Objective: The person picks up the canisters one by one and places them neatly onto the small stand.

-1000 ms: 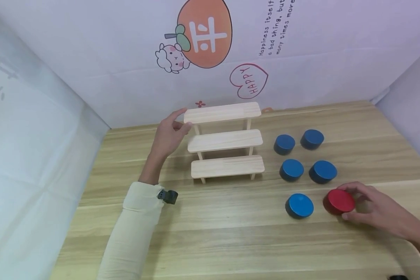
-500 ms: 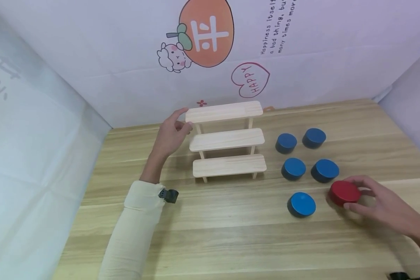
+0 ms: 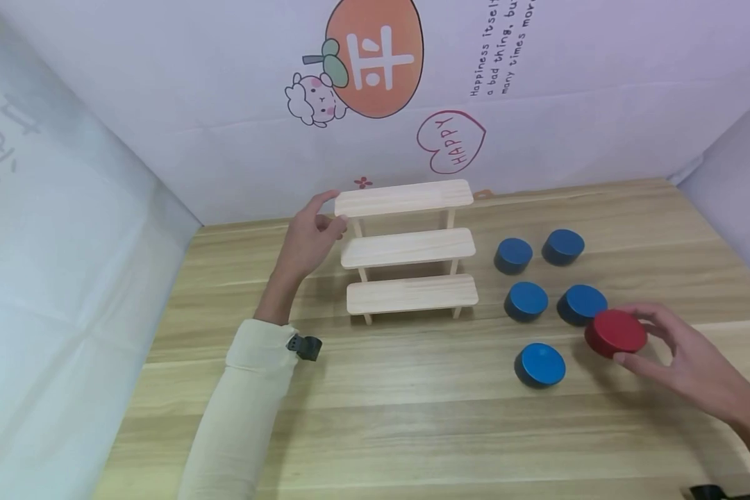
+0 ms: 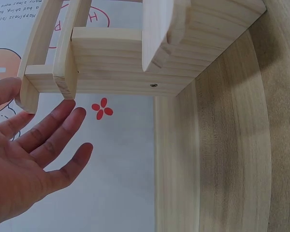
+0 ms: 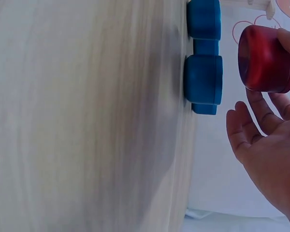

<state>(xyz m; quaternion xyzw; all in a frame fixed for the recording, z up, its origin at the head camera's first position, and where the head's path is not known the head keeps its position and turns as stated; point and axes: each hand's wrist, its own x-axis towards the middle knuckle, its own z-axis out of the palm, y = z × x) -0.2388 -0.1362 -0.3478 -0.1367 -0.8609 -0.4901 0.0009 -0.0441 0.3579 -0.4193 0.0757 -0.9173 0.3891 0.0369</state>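
Observation:
A three-tier wooden display stand point(image 3: 408, 248) stands against the back wall. At the left end of its top board, my left hand point(image 3: 310, 239) pinches the board between thumb and index finger; its other fingers point(image 4: 58, 137) spread loosely below in the left wrist view. On the right, my right hand point(image 3: 694, 364) holds a round red tin point(image 3: 617, 332) by its sides with thumb and fingers. The right wrist view shows the red tin raised off the table, its smooth side facing the camera.
Several round blue tins point(image 3: 526, 301) stand on the wooden table point(image 3: 412, 417) between the stand and my right hand. The nearest blue tin point(image 3: 540, 364) sits left of the red one. A printed white cloth point(image 3: 237, 104) covers the back wall.
My right hand has lifted the red tin off the table and moved it slightly away from me. My left hand stays on the stand's top board. The view has shifted a little.

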